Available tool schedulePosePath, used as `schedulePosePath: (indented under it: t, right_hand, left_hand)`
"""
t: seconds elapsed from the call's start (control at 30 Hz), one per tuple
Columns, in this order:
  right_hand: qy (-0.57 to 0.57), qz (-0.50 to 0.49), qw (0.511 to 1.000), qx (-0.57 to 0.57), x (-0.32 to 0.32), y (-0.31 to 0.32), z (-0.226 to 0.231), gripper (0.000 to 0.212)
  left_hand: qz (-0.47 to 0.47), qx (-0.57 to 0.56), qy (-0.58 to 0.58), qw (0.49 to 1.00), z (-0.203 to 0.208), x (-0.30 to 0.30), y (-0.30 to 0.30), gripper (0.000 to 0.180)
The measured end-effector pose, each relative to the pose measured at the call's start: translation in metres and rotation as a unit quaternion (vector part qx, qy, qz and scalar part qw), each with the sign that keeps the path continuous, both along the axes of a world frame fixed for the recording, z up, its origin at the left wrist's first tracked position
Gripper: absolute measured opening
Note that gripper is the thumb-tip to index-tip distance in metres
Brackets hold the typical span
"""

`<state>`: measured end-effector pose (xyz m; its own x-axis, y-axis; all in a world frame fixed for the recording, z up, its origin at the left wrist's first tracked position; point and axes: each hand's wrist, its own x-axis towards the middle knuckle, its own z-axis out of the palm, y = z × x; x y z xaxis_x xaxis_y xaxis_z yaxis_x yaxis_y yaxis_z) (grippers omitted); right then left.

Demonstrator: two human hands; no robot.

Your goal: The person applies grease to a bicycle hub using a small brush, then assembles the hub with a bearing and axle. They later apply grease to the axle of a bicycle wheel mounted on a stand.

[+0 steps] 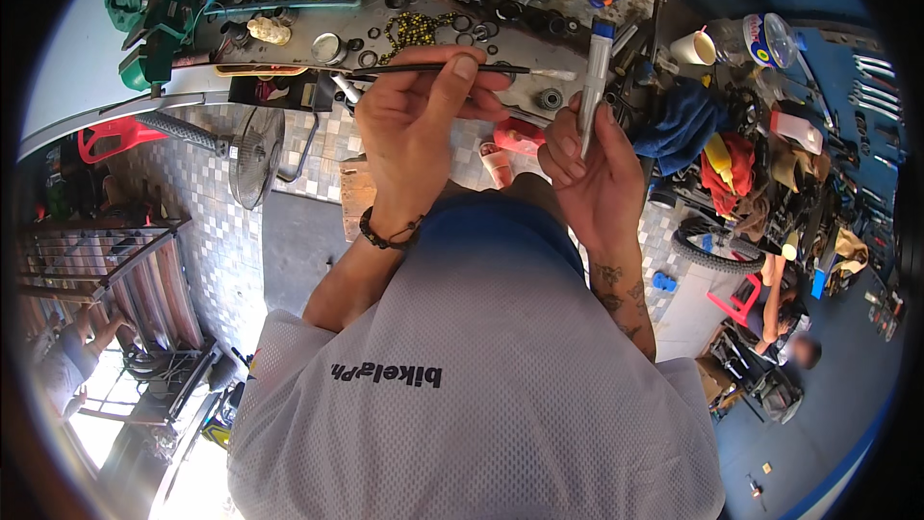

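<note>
Between the thumb and fingers of my left hand (414,125) is a thin brush (496,69), its dark handle running level and its pale tip pointing right. My right hand (599,159) grips a slim, clear-grey tube with a blue top (596,63), held almost upright just beyond the brush's tip. The tip and the tube look close together; whether they touch I cannot tell. Both hands are raised before the near edge of a cluttered workbench (298,46). On it, close to the brush, sits a small round metal part (550,99).
A yellow-and-black chain (412,31), rings and a teal tray (289,8) of small parts crowd the bench. To the right lie a blue cloth (681,120), a paper cup (693,48) and a plastic jug (768,40). A fan (258,156) stands left; other people are at both sides.
</note>
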<state>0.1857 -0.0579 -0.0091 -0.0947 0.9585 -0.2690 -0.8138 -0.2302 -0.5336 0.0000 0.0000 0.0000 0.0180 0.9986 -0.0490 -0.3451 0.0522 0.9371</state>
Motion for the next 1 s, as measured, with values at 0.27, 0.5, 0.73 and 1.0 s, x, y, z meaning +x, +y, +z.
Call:
schedulePosePath:
  t: [0.27, 0.5, 0.73, 1.0]
  right_hand:
    - [-0.074, -0.025, 0.997, -0.016, -0.008, 0.001, 0.005, 0.030]
    - [-0.052, -0.023, 0.998, -0.006, -0.005, 0.002, 0.006, 0.033]
    - [-0.028, -0.009, 1.000, 0.011, -0.004, 0.004, 0.005, 0.036]
    - [-0.166, -0.058, 0.984, -0.012, 0.015, 0.003, -0.024, 0.032]
  left_hand:
    - [-0.035, -0.001, -0.037, 0.999, 0.007, 0.005, -0.003, 0.021]
    - [-0.024, -0.006, -0.023, 0.999, 0.003, 0.004, 0.003, 0.021]
    - [-0.007, -0.005, 0.004, 1.000, 0.001, 0.002, 0.006, 0.021]
    - [-0.003, -0.029, -0.066, 0.997, 0.008, -0.007, 0.007, 0.021]
